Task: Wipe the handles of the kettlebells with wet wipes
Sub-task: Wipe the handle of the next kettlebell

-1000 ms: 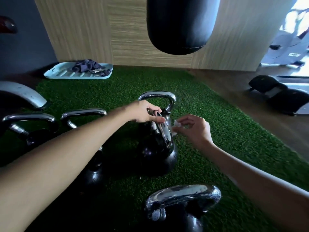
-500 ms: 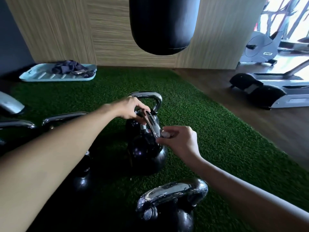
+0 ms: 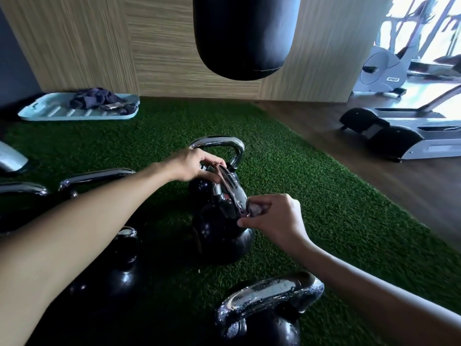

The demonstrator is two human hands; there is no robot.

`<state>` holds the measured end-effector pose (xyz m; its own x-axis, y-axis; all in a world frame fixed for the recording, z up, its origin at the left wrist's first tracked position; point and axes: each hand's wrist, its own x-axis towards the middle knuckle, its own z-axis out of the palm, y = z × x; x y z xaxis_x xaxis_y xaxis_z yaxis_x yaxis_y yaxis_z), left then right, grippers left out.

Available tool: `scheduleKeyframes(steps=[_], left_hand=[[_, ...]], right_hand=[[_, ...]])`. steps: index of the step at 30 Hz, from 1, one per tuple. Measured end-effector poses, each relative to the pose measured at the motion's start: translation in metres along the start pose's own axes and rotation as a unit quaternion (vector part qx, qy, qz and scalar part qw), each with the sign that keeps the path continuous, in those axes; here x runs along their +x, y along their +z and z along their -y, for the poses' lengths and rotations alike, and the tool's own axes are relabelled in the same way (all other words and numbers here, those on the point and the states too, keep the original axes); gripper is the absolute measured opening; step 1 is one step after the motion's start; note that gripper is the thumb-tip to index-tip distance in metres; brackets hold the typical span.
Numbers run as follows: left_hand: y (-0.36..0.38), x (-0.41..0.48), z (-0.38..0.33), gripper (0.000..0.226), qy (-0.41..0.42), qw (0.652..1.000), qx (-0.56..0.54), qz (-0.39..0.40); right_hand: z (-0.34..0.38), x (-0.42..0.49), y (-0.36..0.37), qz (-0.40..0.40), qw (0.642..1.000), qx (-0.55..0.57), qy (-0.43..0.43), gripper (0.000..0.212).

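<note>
Head view: left hand (image 3: 197, 166) grips the kettlebell handle (image 3: 230, 184) up top, right hand (image 3: 277, 221) pinches a wet wipe (image 3: 257, 209) against its lower end; mid-wipe, next probably a rub upward.

Black kettlebells (image 3: 113, 280) with chrome handles stand on green turf (image 3: 324, 208). The middle kettlebell (image 3: 219, 236) has a small white wipe (image 3: 255, 209) against its handle (image 3: 230, 186). The nearest handle (image 3: 269, 293) is beaded wet.

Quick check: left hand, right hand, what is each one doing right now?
Left hand: closed, gripping the top of the middle kettlebell's handle.
Right hand: closed, pinching a wet wipe at that handle's lower end.
</note>
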<state>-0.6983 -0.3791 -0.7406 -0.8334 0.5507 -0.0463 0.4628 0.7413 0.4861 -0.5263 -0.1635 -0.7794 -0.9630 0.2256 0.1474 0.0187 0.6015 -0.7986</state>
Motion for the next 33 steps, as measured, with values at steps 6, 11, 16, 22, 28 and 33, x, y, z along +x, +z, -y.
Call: scheduleKeyframes(steps=[6,11,16,22,28,33], left_hand=[[0.002,-0.003,-0.002,0.057,-0.011,0.999,0.026,-0.032],[0.003,-0.021,-0.012,0.065,-0.031,0.993,0.061,-0.1],[0.005,-0.044,-0.013,0.067,-0.031,0.982,0.119,-0.141],[0.005,-0.071,-0.004,0.054,-0.048,0.98,0.134,-0.136],[0.004,-0.077,-0.007,0.074,-0.041,0.983,0.14,-0.113],[-0.002,-0.088,-0.023,0.064,0.014,0.961,0.238,-0.138]], right_hand=[[-0.002,0.005,-0.003,-0.02,1.0,0.015,0.016,0.061],[-0.01,0.016,-0.015,-0.035,0.998,0.028,0.037,0.065],[-0.022,0.039,-0.024,-0.076,0.995,0.033,0.058,0.06],[-0.024,0.07,-0.022,-0.082,0.995,0.028,0.04,0.054],[-0.035,0.076,-0.018,-0.093,0.995,0.02,0.04,0.056],[-0.034,0.053,-0.032,-0.1,0.992,0.061,0.049,0.05]])
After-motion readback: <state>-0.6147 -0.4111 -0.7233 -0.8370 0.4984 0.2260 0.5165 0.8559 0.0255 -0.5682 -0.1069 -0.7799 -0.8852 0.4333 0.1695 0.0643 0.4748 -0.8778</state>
